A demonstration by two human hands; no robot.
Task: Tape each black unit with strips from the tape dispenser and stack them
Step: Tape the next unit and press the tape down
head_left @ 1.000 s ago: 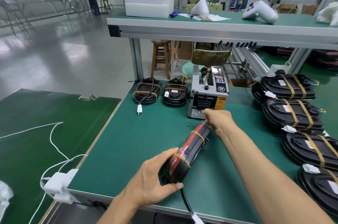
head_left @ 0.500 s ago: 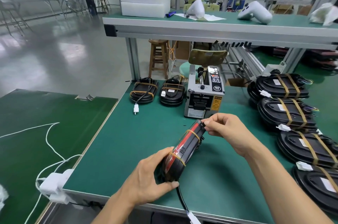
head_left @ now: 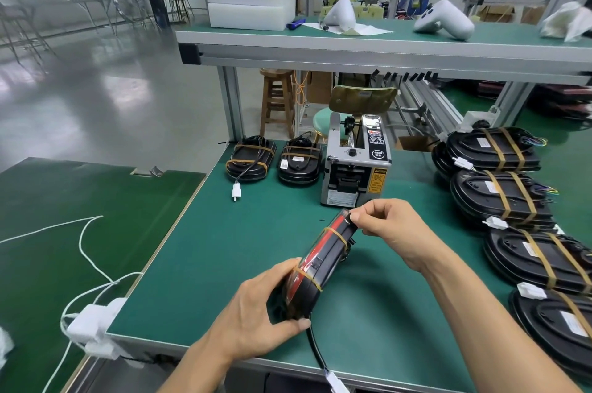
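Note:
A black unit (head_left: 320,261) with a red face stands on its edge above the green bench, two brown tape strips around it. My left hand (head_left: 256,312) grips its near end. My right hand (head_left: 390,229) pinches its far top end with thumb and forefinger, right in front of the grey tape dispenser (head_left: 355,168). Whether a tape strip is between those fingers cannot be told. The unit's black cable (head_left: 315,351) hangs over the bench's front edge. Two small taped units (head_left: 251,158) (head_left: 299,162) lie left of the dispenser. Several large taped units (head_left: 499,197) are stacked on the right.
An upper shelf (head_left: 384,46) spans the bench above the dispenser, carrying white foam boxes (head_left: 250,4) and white casings. A second green table (head_left: 80,226) with white cables and a plug block (head_left: 93,325) stands to the left. A wooden stool (head_left: 277,97) is behind the bench.
My right hand has drawn back from the dispenser's mouth to the unit's far end and now pinches there. The left hand keeps its grip on the near end.

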